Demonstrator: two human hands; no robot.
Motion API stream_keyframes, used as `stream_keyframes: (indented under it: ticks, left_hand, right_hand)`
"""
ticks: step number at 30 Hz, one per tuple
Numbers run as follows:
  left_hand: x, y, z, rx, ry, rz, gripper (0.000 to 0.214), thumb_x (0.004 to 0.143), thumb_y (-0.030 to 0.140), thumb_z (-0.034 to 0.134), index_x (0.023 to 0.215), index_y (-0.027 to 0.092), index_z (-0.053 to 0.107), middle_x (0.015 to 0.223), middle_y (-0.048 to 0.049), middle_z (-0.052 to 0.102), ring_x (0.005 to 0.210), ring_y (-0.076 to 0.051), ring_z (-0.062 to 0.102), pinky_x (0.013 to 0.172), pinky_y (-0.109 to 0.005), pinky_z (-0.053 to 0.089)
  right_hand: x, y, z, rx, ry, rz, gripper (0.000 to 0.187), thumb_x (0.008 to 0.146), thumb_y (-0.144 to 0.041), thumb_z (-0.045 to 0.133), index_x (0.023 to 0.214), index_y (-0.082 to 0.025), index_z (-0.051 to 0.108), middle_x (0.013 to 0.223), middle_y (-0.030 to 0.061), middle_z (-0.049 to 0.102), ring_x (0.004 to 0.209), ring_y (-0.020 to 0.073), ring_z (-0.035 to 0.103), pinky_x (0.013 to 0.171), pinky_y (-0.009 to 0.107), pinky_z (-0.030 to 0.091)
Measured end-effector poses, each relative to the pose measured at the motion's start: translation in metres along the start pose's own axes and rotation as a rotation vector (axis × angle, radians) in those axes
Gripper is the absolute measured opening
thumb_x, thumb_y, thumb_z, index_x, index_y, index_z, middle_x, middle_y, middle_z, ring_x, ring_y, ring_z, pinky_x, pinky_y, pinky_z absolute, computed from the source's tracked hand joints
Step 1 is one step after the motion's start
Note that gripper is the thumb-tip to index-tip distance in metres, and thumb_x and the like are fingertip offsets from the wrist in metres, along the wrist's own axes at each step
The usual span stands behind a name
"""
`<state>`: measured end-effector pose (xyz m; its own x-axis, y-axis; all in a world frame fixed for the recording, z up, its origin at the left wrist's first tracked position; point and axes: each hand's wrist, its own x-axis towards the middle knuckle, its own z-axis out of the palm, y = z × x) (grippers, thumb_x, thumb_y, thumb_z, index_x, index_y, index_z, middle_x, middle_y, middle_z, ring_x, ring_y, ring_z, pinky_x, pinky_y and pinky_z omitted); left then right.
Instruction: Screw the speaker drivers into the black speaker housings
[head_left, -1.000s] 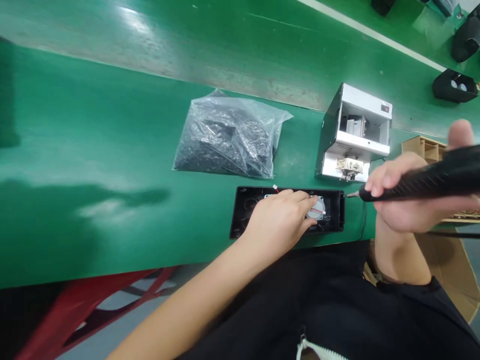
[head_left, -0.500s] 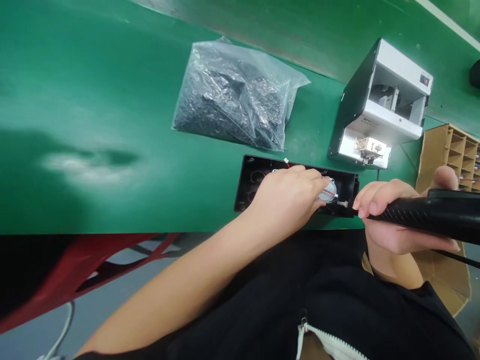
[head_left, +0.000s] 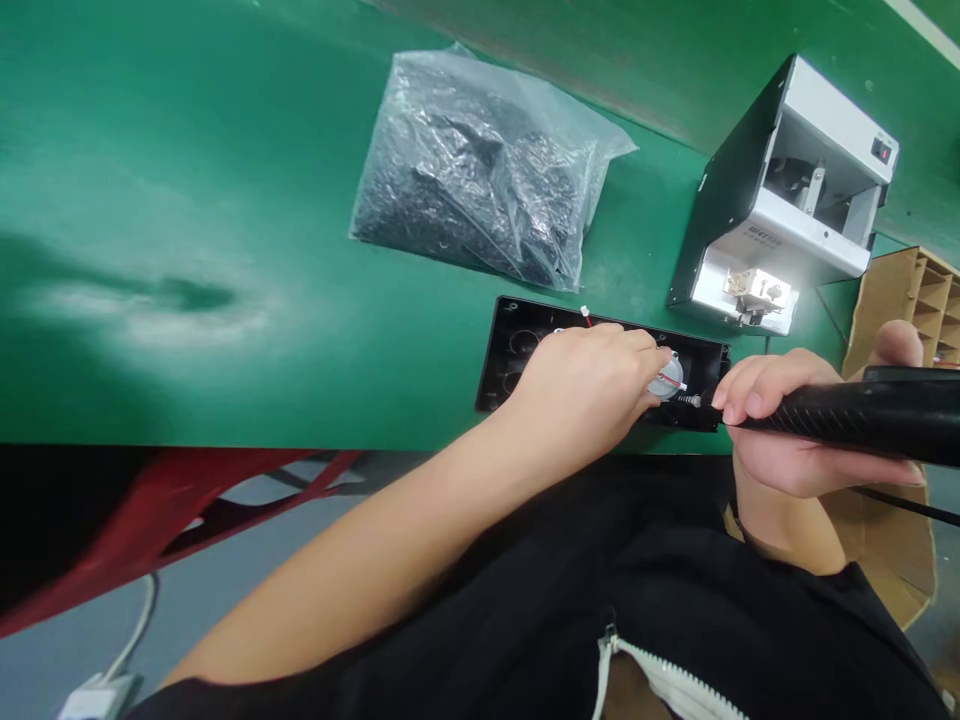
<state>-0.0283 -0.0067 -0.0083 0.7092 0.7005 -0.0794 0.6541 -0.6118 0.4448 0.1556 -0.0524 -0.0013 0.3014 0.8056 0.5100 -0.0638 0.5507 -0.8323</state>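
A long black housing point(head_left: 496, 365) with round recesses lies near the front edge of the green table. My left hand point(head_left: 589, 385) is over it, thumb and fingertips closed around a round silver part point(head_left: 666, 380) with a red wire. In my right hand point(head_left: 787, 420) is a black electric screwdriver point(head_left: 840, 412) with a ribbed grip. Its tip, with a small spring point(head_left: 688, 400), points left into the housing beside the silver part. Whether a screw sits at the tip is too small to tell. A white connector point(head_left: 585, 312) on a red wire sticks out behind my left hand.
A clear plastic bag point(head_left: 487, 170) of dark pieces lies behind the housing. The silver and black screw feeder point(head_left: 795, 200) stands at back right. A divided cardboard box point(head_left: 892, 300) is at far right. Below the table edge are a red stool point(head_left: 172, 510) and a white plug point(head_left: 97, 695).
The view has shifted slightly, so the bag and screw feeder appear higher and further right. Both hands keep their hold, and the screwdriver tip stays beside the silver part.
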Motion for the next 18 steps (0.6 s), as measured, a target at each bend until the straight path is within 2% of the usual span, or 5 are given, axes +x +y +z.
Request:
stream_keyframes:
  ticks: [4, 7, 13, 18]
  left_hand:
    - [-0.0009, -0.0013, 0.0008, 0.005, 0.025, 0.014, 0.024, 0.101, 0.031, 0.079, 0.123, 0.021, 0.082, 0.111, -0.0058, 0.085, 0.106, -0.031, 0.081, 0.075, -0.037, 0.055]
    - [-0.0013, -0.0014, 0.0019, 0.002, 0.040, 0.018, 0.025, 0.102, 0.033, 0.079, 0.124, 0.021, 0.082, 0.112, -0.0058, 0.086, 0.105, -0.031, 0.081, 0.075, -0.037, 0.055]
    - [-0.0010, -0.0013, 0.0033, 0.000, 0.046, 0.018, 0.028, 0.102, 0.033, 0.081, 0.127, 0.021, 0.082, 0.115, -0.0050, 0.086, 0.106, -0.031, 0.082, 0.075, -0.039, 0.057]
    - [-0.0009, -0.0013, 0.0032, -0.007, 0.034, 0.015, 0.028, 0.102, 0.033, 0.081, 0.128, 0.021, 0.082, 0.117, -0.0044, 0.086, 0.107, -0.032, 0.082, 0.077, -0.040, 0.058]
  right_hand:
    - [-0.0008, -0.0022, -0.0017, -0.074, -0.009, -0.003, 0.084, 0.101, -0.092, 0.024, 0.149, -0.039, 0.067, 0.067, -0.0054, 0.065, 0.039, 0.0152, 0.054, 0.041, 0.032, 0.056]
    - [-0.0010, -0.0014, -0.0018, -0.054, -0.005, -0.010, 0.086, 0.104, -0.088, 0.017, 0.150, -0.038, 0.069, 0.067, -0.0049, 0.064, 0.039, 0.0146, 0.053, 0.040, 0.031, 0.055]
    - [0.0018, -0.0018, -0.0021, 0.050, -0.002, 0.008, 0.079, 0.104, -0.087, 0.031, 0.146, -0.033, 0.070, 0.071, -0.0033, 0.069, 0.042, 0.0145, 0.057, 0.041, 0.030, 0.057]
    - [0.0026, 0.0004, -0.0005, 0.039, -0.002, 0.011, 0.076, 0.106, -0.084, 0.029, 0.142, -0.032, 0.071, 0.069, -0.0030, 0.068, 0.042, 0.0140, 0.056, 0.040, 0.029, 0.056]
